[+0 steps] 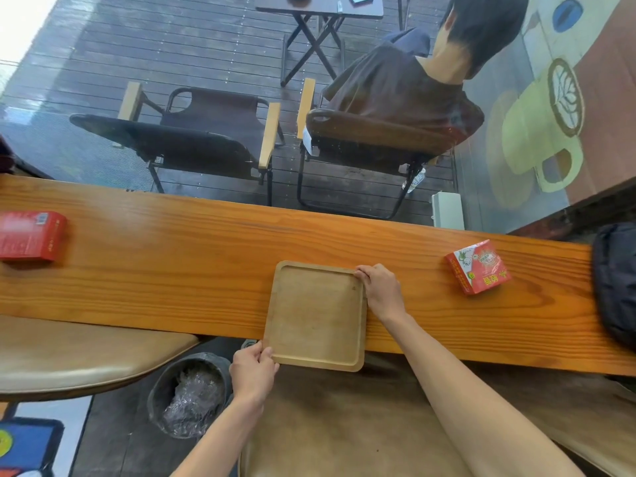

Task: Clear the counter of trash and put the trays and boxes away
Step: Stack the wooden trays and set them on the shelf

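Beyond the glass at the top of the frame lies a dark wooden deck with two folding armchairs [192, 139], a person seated in the right one, and a small folding table [320, 15] further up. Across the middle runs a long orange wooden bench [172, 266]. A square wooden tray [316, 315] sits at center, its near edge hanging over the bench's front edge. The left hand [253, 371] pinches the tray's lower left corner, thumb on top; the right hand [382, 290] curls its fingers over the upper right corner. A red box [31, 235] rests at the left edge of the frame, and a red and white box [478, 266] lies right of the tray, near a dark bag [616, 280]. Below the bench, lower left of the tray, stands a trash bin [191, 394] holding crumpled clear plastic, with a tan stool seat [69, 356] further left.
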